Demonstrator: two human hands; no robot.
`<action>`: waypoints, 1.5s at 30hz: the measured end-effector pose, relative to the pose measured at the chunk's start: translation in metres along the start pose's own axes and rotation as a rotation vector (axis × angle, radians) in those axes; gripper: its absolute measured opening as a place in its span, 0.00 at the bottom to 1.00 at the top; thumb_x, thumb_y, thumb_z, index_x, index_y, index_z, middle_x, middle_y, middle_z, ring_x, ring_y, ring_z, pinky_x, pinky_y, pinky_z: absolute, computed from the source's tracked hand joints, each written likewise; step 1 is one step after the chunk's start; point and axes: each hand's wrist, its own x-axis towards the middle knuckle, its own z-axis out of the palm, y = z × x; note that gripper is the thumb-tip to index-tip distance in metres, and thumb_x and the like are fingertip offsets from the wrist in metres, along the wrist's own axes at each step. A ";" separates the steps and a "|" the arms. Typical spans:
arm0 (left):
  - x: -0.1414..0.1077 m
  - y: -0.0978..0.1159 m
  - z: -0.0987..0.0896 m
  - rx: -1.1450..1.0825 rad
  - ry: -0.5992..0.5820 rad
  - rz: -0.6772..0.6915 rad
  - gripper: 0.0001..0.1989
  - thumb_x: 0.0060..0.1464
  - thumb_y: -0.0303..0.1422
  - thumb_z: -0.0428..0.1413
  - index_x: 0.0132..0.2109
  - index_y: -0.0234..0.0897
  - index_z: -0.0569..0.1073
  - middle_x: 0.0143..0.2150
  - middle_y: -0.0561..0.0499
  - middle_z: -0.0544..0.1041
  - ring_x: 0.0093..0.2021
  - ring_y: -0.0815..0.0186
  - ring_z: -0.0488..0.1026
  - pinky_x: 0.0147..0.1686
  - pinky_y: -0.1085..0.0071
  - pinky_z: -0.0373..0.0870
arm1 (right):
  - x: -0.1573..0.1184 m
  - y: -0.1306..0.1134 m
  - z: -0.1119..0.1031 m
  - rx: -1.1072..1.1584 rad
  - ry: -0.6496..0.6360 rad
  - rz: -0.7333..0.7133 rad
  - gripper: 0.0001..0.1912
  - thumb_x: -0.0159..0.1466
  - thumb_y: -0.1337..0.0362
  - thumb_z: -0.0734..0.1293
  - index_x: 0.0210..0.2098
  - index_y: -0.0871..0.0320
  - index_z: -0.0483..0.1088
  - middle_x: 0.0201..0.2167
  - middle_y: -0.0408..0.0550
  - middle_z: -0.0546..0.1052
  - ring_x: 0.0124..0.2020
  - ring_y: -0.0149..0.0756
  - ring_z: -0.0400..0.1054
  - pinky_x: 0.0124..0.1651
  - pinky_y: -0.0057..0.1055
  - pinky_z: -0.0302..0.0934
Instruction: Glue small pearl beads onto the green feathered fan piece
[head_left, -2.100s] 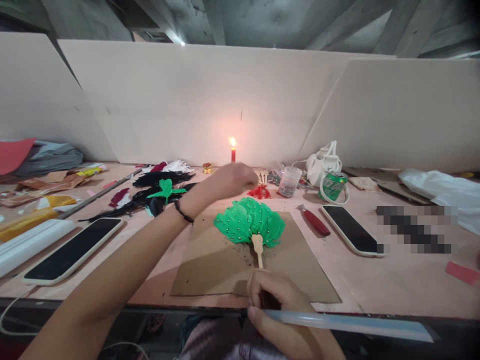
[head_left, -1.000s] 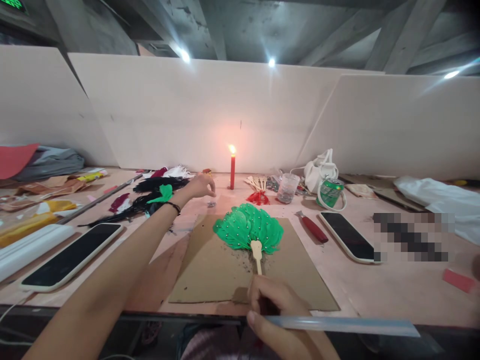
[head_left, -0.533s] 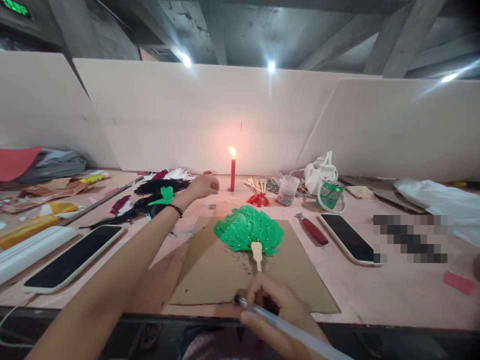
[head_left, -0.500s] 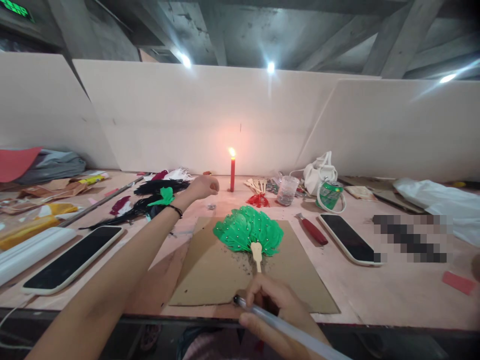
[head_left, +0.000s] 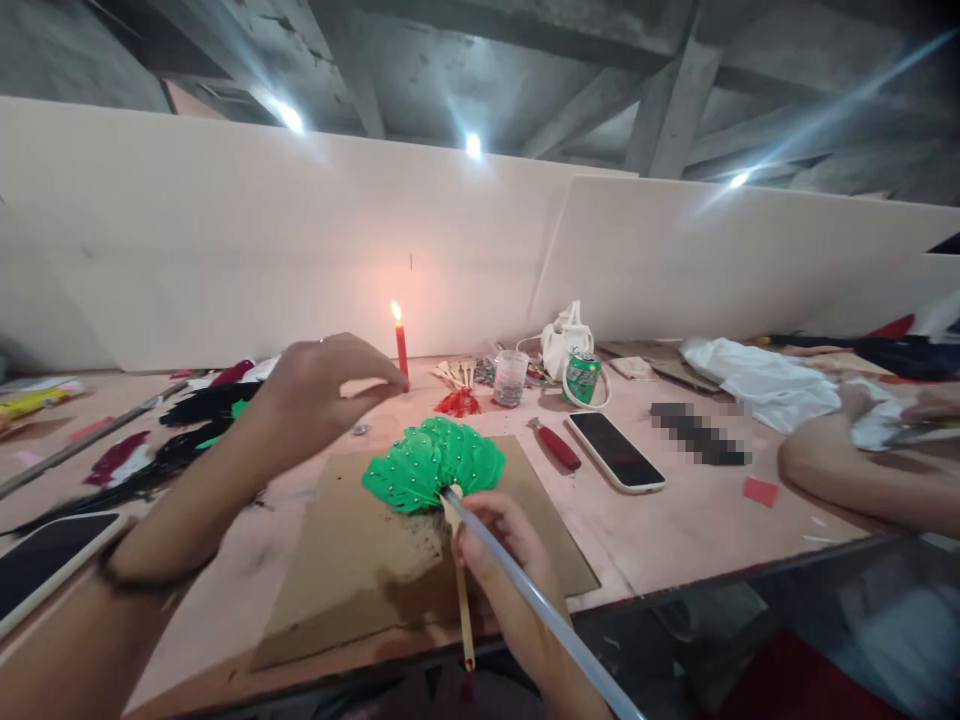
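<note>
A green feather fan [head_left: 435,462] dotted with small silvery beads lies on a sheet of brown cardboard [head_left: 322,580]. Its pale wooden handle [head_left: 463,610] points toward me and ends in a red tip past the table edge. My right hand [head_left: 510,550] is closed around a long translucent glue stick [head_left: 525,590], whose dark tip is at the top of the handle, against the feathers' base. My left hand [head_left: 322,400] is raised left of the fan, thumb and fingertips pinched together. Whatever is between them is too small to make out.
A lit red candle [head_left: 401,355] stands behind the fan. Beyond it are a clear cup [head_left: 511,378], a green can [head_left: 581,378] and a white bag [head_left: 564,340]. A red-handled tool [head_left: 556,446] and a phone [head_left: 615,452] lie right. Another person's arm [head_left: 832,465] rests far right.
My left hand has drawn back from near the candle toward the fan. The glue stick's tip has moved up from the cardboard's front edge to the fan's handle. My view has turned right.
</note>
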 end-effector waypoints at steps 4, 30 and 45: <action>-0.069 0.078 0.006 -0.213 0.100 0.123 0.15 0.64 0.27 0.63 0.46 0.59 0.87 0.38 0.60 0.90 0.39 0.61 0.89 0.35 0.67 0.87 | -0.001 -0.003 0.002 0.077 0.050 0.041 0.32 0.69 0.33 0.74 0.57 0.52 0.79 0.41 0.50 0.85 0.41 0.44 0.80 0.43 0.36 0.76; -0.157 0.110 0.099 -0.014 0.347 -0.121 0.12 0.78 0.31 0.56 0.50 0.35 0.85 0.43 0.47 0.92 0.44 0.64 0.91 0.52 0.72 0.89 | -0.017 0.000 -0.011 -0.229 -0.066 0.002 0.06 0.75 0.58 0.74 0.45 0.52 0.74 0.40 0.47 0.80 0.34 0.36 0.77 0.34 0.28 0.72; -0.168 0.111 0.097 0.008 0.298 0.113 0.12 0.79 0.26 0.53 0.56 0.25 0.81 0.46 0.40 0.91 0.49 0.58 0.90 0.51 0.66 0.89 | -0.014 0.006 -0.008 -0.050 -0.072 0.117 0.19 0.67 0.59 0.79 0.35 0.51 0.63 0.32 0.40 0.76 0.27 0.30 0.69 0.28 0.23 0.62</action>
